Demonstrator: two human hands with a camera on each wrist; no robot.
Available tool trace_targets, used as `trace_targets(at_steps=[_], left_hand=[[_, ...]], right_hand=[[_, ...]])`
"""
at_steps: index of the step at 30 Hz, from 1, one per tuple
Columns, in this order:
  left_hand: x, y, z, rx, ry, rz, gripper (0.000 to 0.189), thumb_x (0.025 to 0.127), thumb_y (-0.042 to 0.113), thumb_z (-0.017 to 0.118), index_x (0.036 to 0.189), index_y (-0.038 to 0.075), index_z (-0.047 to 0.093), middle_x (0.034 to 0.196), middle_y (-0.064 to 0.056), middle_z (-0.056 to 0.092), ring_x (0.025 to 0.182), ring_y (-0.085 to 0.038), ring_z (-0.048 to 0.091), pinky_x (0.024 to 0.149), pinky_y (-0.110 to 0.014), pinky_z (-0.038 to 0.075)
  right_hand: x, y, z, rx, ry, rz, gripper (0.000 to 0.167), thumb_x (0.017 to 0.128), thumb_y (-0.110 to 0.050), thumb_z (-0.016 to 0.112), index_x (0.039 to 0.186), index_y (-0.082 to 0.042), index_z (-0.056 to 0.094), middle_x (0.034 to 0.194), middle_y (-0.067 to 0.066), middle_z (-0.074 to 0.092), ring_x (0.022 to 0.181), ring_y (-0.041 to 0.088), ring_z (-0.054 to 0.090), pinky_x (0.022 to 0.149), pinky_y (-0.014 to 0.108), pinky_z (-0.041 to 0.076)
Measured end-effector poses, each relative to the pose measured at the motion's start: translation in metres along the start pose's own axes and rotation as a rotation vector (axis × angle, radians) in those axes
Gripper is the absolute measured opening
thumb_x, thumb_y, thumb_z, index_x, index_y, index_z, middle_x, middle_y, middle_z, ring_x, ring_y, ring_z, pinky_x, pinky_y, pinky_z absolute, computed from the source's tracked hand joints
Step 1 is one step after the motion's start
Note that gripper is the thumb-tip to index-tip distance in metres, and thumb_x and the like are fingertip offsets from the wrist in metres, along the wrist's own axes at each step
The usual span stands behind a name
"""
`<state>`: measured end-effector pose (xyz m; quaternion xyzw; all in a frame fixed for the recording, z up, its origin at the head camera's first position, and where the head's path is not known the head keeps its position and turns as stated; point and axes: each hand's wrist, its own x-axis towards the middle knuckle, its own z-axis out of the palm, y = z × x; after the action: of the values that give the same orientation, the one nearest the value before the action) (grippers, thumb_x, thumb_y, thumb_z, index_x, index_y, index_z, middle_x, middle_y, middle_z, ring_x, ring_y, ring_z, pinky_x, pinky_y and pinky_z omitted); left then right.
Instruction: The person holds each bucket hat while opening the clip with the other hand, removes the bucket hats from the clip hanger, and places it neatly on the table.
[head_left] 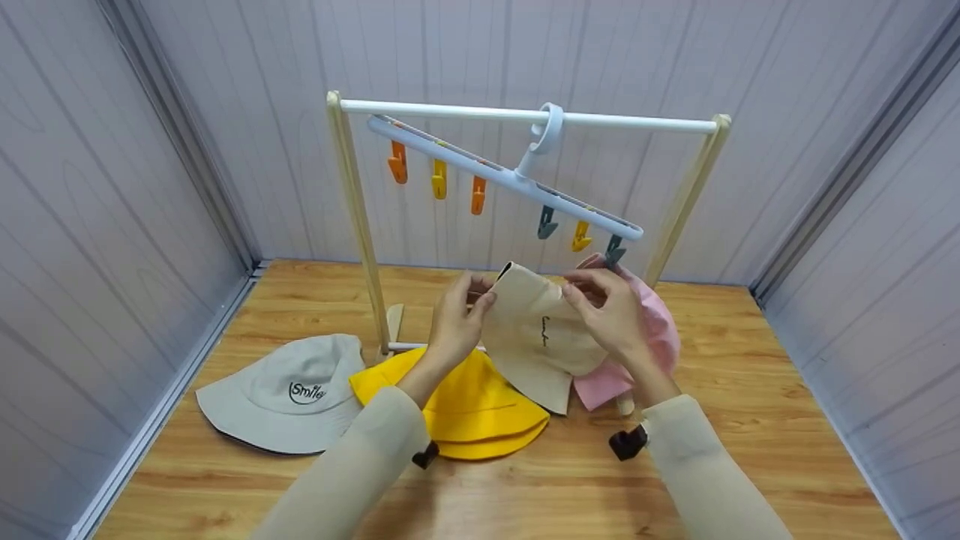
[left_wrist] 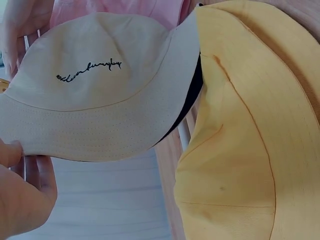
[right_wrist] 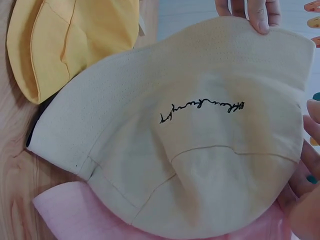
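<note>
A beige bucket hat [head_left: 525, 330] with dark script lettering is held up between both hands, its brim toward the left hand. My left hand [head_left: 459, 319] pinches the brim edge between thumb and fingers, as the left wrist view also shows. With thumb and fingertips, my right hand [head_left: 611, 311] pinches the hat's upper right edge; in the right wrist view some of its fingers are hidden behind the fabric. Behind this hat is a pink hat [head_left: 658, 322], its top right at the end grey clip [head_left: 615, 251] of a tilted pale blue hanger [head_left: 465, 159].
A yellow bucket hat [head_left: 480, 405] lies under the left forearm, beside a light grey hat [head_left: 292, 382] marked "Smile". The hanger hooks over the white rail [head_left: 450, 110] of a wooden-legged rack. Several orange, yellow and grey clips dangle from it. Panel walls [head_left: 112, 225] enclose the wooden table.
</note>
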<state>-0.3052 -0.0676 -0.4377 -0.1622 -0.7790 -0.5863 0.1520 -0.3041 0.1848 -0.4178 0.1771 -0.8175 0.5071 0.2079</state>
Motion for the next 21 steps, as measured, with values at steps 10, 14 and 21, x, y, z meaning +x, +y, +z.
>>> trace_targets(at_steps=[10,14,21], left_hand=[[-0.002,-0.004,-0.004,-0.077,0.011,-0.060,0.008,0.107,0.008,0.063,0.115,0.007,0.064,0.112,-0.008,0.068,0.102,-0.022,0.065,0.091,-0.036,0.057],[-0.003,-0.005,-0.006,-0.096,0.018,-0.078,0.009,0.107,0.008,0.062,0.116,0.008,0.064,0.112,-0.007,0.068,0.103,-0.021,0.064,0.091,-0.035,0.056],[-0.006,-0.008,-0.009,-0.120,0.017,-0.130,0.012,0.108,0.011,0.061,0.120,0.008,0.063,0.115,-0.007,0.066,0.104,-0.021,0.062,0.092,-0.034,0.055]], right_hand=[[-0.013,-0.019,-0.006,-0.009,0.059,-0.019,0.023,0.098,-0.002,0.074,0.119,0.010,0.073,0.114,0.026,0.073,0.100,0.036,0.066,0.087,0.014,0.052],[-0.018,-0.017,-0.010,-0.017,0.069,0.007,0.025,0.099,-0.003,0.073,0.121,0.009,0.072,0.118,0.026,0.072,0.104,0.035,0.066,0.088,0.014,0.052],[-0.026,0.009,-0.015,-0.023,0.076,0.056,0.026,0.101,-0.015,0.075,0.124,-0.004,0.075,0.118,0.011,0.075,0.100,0.020,0.067,0.086,0.014,0.054]])
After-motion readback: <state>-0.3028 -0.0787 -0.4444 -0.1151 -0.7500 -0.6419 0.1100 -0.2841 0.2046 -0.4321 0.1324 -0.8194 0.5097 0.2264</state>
